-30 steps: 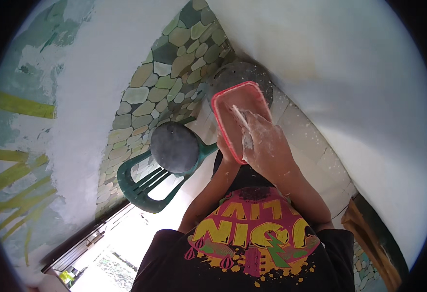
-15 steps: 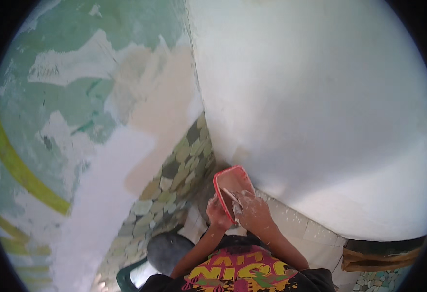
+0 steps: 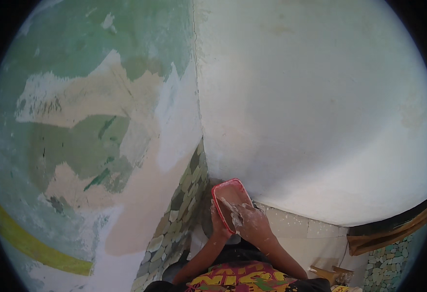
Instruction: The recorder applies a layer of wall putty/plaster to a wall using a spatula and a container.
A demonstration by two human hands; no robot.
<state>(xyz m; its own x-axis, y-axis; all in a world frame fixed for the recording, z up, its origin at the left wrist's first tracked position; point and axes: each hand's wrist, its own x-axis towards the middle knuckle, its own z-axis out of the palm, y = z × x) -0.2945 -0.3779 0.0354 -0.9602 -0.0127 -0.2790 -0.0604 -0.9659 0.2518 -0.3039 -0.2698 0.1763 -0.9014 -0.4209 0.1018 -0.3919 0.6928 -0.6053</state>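
A shallow tray (image 3: 244, 191) with a red rim is held in front of my body, tilted, near the corner where two walls meet. My left hand (image 3: 218, 225) is wrapped around its left side, fingers mostly hidden underneath. Over the tray's right side, my right hand (image 3: 255, 225) is closed on a thin flat blade, which looks like a putty knife (image 3: 227, 206); its handle is hidden in my grip. The blade lies inside the tray, over pale paste. White paste coats my right fingers and knuckles.
On the left stands a green wall (image 3: 77, 151) with white and beige patches, above a stone-patterned border (image 3: 174, 221). A plain white wall (image 3: 311, 97) fills the right. Speckled floor tiles (image 3: 284, 224) lie below it. A brown-edged ledge (image 3: 389, 226) juts out at lower right.
The view has shifted, so the wall patches and tray sit lower in the picture. My right hand and the blade have shifted slightly within the tray. The dark round seat at lower left is out of sight.
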